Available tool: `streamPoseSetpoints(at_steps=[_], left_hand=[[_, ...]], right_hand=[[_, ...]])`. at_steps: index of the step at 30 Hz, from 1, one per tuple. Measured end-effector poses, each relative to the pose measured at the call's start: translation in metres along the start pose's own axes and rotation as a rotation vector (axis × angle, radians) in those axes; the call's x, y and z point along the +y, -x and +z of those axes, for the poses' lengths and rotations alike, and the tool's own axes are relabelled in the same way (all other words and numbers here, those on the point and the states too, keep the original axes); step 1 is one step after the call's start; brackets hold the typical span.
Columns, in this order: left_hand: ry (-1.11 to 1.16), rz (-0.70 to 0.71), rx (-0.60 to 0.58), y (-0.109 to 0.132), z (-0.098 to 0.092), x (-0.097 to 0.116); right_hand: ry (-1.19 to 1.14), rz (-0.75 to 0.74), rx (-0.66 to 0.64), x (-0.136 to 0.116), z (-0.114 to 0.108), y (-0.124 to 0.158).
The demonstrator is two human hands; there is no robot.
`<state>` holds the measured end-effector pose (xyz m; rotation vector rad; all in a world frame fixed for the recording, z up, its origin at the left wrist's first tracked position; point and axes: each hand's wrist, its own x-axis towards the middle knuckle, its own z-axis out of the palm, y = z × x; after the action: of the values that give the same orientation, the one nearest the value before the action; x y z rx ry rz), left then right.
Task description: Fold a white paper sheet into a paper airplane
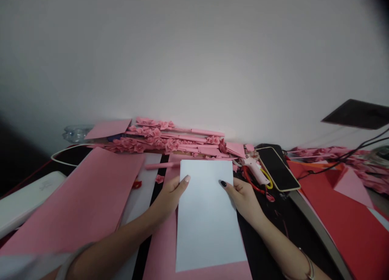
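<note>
Two hands, my left hand (pixel 170 195) and my right hand (pixel 246 199), are apart, each pinching one long edge of a plain white sheet (pixel 208 219), thumbs on its face and fingers tucked behind. It lies in front of me, over a long pink sheet (pixel 164 253) on the dark surface (pixel 288 223). I'd judge the white paper light and fairly stiff, since it spans flat between my grips, yet easy to crease and perhaps a little slippery. The side edges seem the right place to hold, pressing lightly with the thumbs so that nothing dents.

My fingertips are hidden behind the paper, and I can't tell whether it is one sheet or several, nor whether its near end touches the pink beneath. Past its far edge, a pink roll (pixel 162 165) is partly covered. Farther back, the paper flowers (pixel 152 136) overlap too much to count. To the right, cords tangle near the pink glue gun (pixel 255 170); beyond, a dark panel (pixel 355 114) is cut off by the view's edge, its purpose unclear to me
</note>
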<state>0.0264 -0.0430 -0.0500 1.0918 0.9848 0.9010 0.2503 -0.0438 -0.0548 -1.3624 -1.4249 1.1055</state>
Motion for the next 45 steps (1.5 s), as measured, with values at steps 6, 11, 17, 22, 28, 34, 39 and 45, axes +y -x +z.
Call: streamPoseSetpoints(at_steps=[6, 11, 17, 22, 28, 34, 39, 45], left_hand=[[0.063, -0.016, 0.02, 0.002, 0.002, 0.003], [0.052, -0.026, 0.018, 0.001, 0.001, 0.003], [0.053, -0.03, 0.01, 0.002, 0.0, 0.006], [0.149, -0.035, -0.033, 0.001, -0.001, 0.002], [0.374, -0.02, -0.127, -0.003, 0.0, -0.005], [0.503, -0.121, -0.19, -0.002, -0.002, -0.006], [0.459, -0.136, -0.186, 0.0, -0.002, -0.004], [0.397, -0.113, -0.13, -0.001, 0.002, -0.002]], right_hand=[[0.031, -0.039, 0.062, 0.004, -0.002, -0.002], [0.073, -0.056, 0.096, 0.007, -0.003, -0.002], [0.145, -0.093, 0.127, -0.002, -0.006, 0.0], [0.134, -0.073, 0.172, -0.002, -0.009, -0.004], [0.001, 0.028, 0.206, -0.001, -0.006, -0.006], [-0.116, 0.112, 0.186, -0.001, -0.003, -0.005], [-0.153, 0.139, 0.185, -0.001, -0.001, -0.004], [-0.139, 0.12, 0.19, 0.002, -0.002, -0.004]])
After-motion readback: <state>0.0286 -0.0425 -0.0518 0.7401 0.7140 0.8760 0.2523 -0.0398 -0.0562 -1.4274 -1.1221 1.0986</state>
